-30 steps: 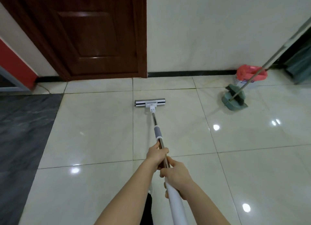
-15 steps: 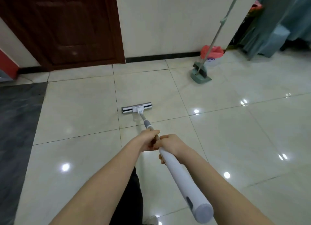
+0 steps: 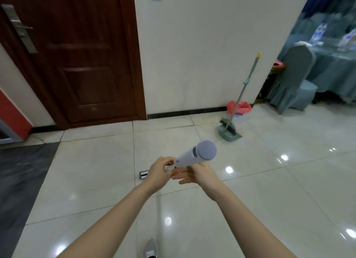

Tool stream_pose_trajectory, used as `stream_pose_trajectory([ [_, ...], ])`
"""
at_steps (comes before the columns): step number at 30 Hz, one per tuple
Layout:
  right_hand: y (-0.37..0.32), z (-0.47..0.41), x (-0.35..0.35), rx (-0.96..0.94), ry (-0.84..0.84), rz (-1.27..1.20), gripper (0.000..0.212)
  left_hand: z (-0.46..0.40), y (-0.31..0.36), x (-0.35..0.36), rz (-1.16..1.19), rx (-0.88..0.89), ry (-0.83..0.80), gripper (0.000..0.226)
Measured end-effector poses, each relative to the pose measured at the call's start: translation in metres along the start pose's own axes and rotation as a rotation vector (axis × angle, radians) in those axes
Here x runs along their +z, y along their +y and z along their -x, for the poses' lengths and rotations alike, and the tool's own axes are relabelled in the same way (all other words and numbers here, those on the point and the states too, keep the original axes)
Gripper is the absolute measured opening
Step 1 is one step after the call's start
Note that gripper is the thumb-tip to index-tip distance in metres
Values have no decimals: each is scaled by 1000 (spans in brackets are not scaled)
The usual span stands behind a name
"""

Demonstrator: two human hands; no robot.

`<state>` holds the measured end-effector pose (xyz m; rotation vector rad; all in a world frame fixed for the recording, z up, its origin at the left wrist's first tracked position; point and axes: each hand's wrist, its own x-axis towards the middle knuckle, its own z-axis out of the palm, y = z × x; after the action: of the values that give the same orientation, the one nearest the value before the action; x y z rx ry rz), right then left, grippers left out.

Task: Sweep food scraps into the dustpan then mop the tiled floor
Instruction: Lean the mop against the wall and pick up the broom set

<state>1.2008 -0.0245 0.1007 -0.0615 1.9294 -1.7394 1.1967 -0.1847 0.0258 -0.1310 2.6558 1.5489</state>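
The mop's white handle (image 3: 189, 158) points up toward me, its grey end cap nearest the camera. My left hand (image 3: 159, 172) grips the handle low down, fingers curled round it. Just to the right, my right hand (image 3: 198, 173) lies under the handle with its fingers stretched out, touching it. Only one end of the flat mop head (image 3: 143, 175) shows on the cream tiled floor (image 3: 92, 171); my left hand hides the rest. The green dustpan (image 3: 230, 133) stands by the wall at the right with the broom (image 3: 247, 82) upright in it.
A small bin with a red bag (image 3: 239, 106) sits behind the dustpan. A dark wooden door (image 3: 77, 55) is ahead on the left, and dark floor (image 3: 21, 173) lies at the left. Teal-covered chairs (image 3: 294, 78) stand at the right. My shoe (image 3: 151, 248) shows at the bottom.
The mop head has been pulled back close to me and the handle has tipped upright. My view has lifted and turned right. My right hand has loosened from its grip on the handle.
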Motion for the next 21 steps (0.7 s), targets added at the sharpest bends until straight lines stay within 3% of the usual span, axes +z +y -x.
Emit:
stream_pose_trajectory([
  [7, -101, -118, -3, -304, 147, 398, 8, -128, 30, -70, 124, 52, 73, 15],
  [10, -143, -180, -1, -427, 233, 499, 14, -187, 31, -99, 146, 64, 86, 26],
  [21, -262, -403, -48, -507, 214, 323, 8, -413, 74, -147, 200, 86, 230, 17],
])
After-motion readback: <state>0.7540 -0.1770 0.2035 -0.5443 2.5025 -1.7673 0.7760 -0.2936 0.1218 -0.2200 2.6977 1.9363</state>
